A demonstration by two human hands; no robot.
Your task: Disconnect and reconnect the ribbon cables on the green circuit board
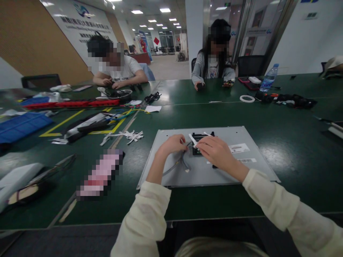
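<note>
A flat light-grey metal panel (258,173) lies on the green table in front of me, with white labels (239,148) on its right half. Near its middle is a black part with a bit of green circuit board (197,151). My left hand (173,143) is closed in a pinch at the end of a grey cable (184,161), which loops down over the panel. A thin white strip (192,138) sticks out from the closed fingers of my right hand (214,151), just over the black part. My right fingers hide some of that part.
Left of the panel lie a phone (102,173), a heap of white strips (131,136) and a black bundle with wires (85,126). A blue crate (24,125) stands far left. Opposite sit two people; a water bottle (268,78) and white tape roll (247,99) are back right.
</note>
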